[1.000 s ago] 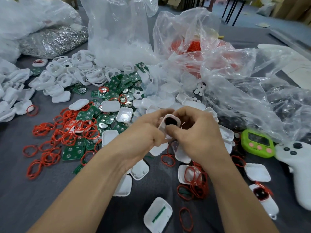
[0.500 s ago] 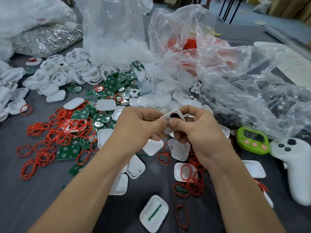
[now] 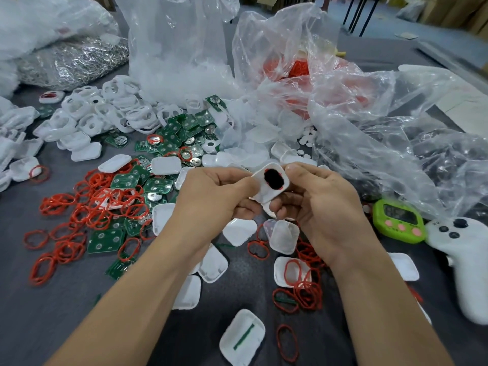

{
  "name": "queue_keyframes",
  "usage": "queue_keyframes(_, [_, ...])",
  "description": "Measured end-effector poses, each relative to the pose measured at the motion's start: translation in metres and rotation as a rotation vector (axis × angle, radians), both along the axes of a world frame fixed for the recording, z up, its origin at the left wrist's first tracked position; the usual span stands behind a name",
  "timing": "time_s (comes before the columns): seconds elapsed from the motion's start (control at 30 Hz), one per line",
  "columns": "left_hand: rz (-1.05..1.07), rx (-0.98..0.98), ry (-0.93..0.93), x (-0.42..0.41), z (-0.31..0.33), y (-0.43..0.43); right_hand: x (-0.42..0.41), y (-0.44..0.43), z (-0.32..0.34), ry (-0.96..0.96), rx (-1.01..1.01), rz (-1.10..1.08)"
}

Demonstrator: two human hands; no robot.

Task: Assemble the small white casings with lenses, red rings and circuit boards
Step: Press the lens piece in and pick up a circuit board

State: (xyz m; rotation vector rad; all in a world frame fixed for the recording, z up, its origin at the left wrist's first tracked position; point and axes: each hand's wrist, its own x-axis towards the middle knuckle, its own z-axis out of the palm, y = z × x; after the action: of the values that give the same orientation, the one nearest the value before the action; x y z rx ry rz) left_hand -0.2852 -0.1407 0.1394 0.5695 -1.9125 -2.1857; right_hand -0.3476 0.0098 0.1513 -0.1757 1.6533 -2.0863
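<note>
Both hands hold one small white casing above the table's middle. Its oval opening shows black inside, with a red ring along the rim. My left hand pinches the casing's left side with thumb and fingers. My right hand grips its right side, thumb on the top edge. Loose red rings lie in a heap to the left, mixed with green circuit boards. More white casing halves lie under and around my hands.
Clear plastic bags of parts fill the back and right. White casing frames are piled at back left. A green timer and a white controller sit at the right. A casing half with a green strip lies near me.
The casing has turned so its dark opening faces up more plainly. Both hands stay on it and have shifted only slightly.
</note>
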Motion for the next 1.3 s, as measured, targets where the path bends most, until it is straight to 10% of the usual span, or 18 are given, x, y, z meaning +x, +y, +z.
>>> queue_keyframes(1.3, [-0.535,0.557,-0.086,-0.002,-0.004,-0.02,0.0,-0.004,-0.01,0.385,0.228,-0.246])
